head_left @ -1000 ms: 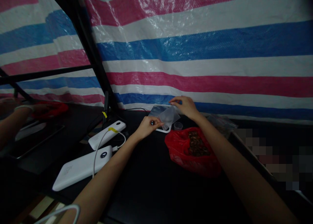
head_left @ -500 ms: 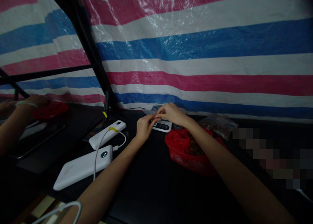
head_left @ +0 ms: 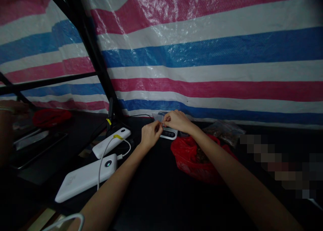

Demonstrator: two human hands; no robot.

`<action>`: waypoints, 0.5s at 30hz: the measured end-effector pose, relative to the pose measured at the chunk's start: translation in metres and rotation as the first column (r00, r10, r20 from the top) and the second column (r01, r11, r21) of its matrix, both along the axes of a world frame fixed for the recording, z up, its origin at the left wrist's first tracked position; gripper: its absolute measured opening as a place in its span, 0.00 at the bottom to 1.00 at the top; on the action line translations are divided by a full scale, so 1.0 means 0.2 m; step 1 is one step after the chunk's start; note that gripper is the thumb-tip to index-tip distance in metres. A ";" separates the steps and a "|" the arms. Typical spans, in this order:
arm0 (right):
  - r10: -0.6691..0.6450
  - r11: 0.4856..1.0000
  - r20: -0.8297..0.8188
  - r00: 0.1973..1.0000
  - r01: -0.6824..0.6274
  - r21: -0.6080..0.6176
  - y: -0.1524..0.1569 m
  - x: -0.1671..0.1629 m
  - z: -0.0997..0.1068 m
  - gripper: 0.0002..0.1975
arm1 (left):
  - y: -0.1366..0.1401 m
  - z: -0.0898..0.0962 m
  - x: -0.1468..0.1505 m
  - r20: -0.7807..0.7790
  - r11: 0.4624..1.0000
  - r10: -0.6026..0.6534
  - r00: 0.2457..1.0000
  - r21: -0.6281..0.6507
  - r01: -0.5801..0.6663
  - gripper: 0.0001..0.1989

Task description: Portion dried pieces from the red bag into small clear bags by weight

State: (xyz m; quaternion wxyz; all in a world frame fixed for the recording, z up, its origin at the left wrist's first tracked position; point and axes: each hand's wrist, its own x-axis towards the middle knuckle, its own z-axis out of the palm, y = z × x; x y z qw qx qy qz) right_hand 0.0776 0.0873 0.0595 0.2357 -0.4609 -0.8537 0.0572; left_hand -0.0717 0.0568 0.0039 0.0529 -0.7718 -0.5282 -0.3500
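Found clear plastic bag (head_left: 157, 116) at far side of white device (head_left: 169, 134); seemingly pinched in the fingertip grip of both left hand (head_left: 150, 134) and right hand (head_left: 178, 120), likely for control of its edge from two sides. Saw hands apart one second earlier; now see them close together, with more of device's front uncovered.

dim | striped sheet (head_left: 202, 52): glare | tabletop (head_left: 161, 194): deep shadow | lower right: pixelated

From where I'm stood: L forearm (head_left: 121, 180) & R forearm (head_left: 232, 172) bare as far up as I can see, slim, smooth-lined, tapering to narrow wrists (head_left: 143, 146); L hand (head_left: 150, 134) & R hand (head_left: 178, 120) bare too, w/ slender fingers (head_left: 167, 118), nails too dim to tell
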 end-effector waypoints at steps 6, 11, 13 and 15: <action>-0.080 0.997 0.088 0.993 0.079 0.012 -0.02 0.03 0.01 0.06 | 0.01 0.01 -0.04 -0.085 0.976 0.144 0.986 0.179 -0.127 0.11; -0.088 0.995 0.048 0.995 0.086 0.047 -0.04 0.04 0.01 0.05 | 0.00 0.03 -0.02 -0.065 0.979 0.169 0.983 0.126 -0.160 0.08; -0.062 0.997 0.025 0.998 0.060 0.056 -0.05 0.01 0.01 0.05 | -0.01 0.02 0.00 -0.054 0.981 0.173 0.983 0.100 -0.167 0.08; -0.036 0.998 0.011 0.999 0.036 0.055 -0.06 -0.01 0.00 0.07 | -0.01 0.01 0.00 -0.080 0.988 0.127 0.989 0.101 -0.118 0.07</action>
